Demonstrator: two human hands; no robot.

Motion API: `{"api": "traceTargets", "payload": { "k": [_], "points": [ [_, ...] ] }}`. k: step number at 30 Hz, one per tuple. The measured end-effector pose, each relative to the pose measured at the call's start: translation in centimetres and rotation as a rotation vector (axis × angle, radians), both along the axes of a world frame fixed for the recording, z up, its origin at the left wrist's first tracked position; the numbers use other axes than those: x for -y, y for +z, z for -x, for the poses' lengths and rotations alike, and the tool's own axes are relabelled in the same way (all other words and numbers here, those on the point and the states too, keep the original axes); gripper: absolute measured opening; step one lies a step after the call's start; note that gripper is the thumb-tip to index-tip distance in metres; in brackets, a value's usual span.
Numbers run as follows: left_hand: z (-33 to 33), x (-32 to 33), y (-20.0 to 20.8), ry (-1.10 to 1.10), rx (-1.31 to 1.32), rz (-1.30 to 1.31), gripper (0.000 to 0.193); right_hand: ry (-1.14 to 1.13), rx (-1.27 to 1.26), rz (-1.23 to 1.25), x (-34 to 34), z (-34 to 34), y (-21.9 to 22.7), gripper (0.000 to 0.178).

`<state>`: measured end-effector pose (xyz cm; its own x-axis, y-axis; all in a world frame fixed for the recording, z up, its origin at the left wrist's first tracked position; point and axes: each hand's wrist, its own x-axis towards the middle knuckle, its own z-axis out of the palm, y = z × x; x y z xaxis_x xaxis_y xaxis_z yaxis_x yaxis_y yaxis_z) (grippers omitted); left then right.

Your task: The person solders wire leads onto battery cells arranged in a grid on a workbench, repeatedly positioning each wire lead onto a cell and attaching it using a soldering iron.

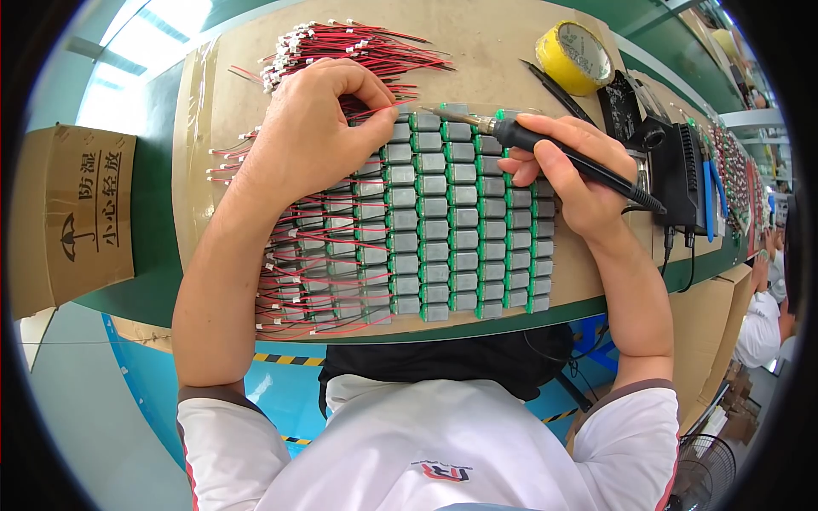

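Over the far rows of grey modules (463, 196) on the cardboard (477, 43), the left hand (315, 140) has thumb and forefinger together, clamped on a thin red wire (404, 103). The right hand (588, 204) grips an iron (513, 134) like a pen, its tip just beside the left fingertips; whether it touches a module cannot be told. More wires lie across the left columns. Beyond the left hand sits a wire pile (341, 47); tape (555, 64) lies beyond the right, near a black station (682, 183).
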<state>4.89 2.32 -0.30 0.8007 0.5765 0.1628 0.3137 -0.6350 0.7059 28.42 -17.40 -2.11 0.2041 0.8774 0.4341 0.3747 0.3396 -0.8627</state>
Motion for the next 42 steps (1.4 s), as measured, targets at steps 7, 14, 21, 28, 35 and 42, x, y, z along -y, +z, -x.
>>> {"api": "traceTargets", "payload": {
  "k": [7, 14, 21, 28, 35, 42],
  "points": [
    [0.0, -0.1, 0.0, 0.004, -0.002, 0.001, 0.012, -0.009, -0.013, -0.007, -0.1, 0.0, 0.0, 0.026],
    [-0.1, -0.1, -0.1, 0.0, -0.002, -0.009, 0.012, -0.015, -0.029, -0.017, 0.0, 0.0, 0.0, 0.026],
    [-0.2, -0.6, -0.9, -0.017, 0.072, -0.012, 0.018, 0.007, 0.095, -0.06, -0.8, -0.2, 0.6, 0.033],
    [-0.2, -0.9, -1.1, -0.029, 0.072, -0.05, 0.018, -0.007, 0.465, -0.237, -5.3, 1.6, 1.1, 0.023],
    [-0.1, -0.6, -0.6, -0.041, 0.055, -0.032, 0.015, 0.011, 0.562, -0.257, -7.9, 2.6, 0.4, 0.027],
    [0.0, -0.6, -0.5, -0.048, 0.037, -0.07, 0.014, 0.004, 0.561, -0.276, -8.1, 2.8, -0.4, 0.022]
  ]
}}
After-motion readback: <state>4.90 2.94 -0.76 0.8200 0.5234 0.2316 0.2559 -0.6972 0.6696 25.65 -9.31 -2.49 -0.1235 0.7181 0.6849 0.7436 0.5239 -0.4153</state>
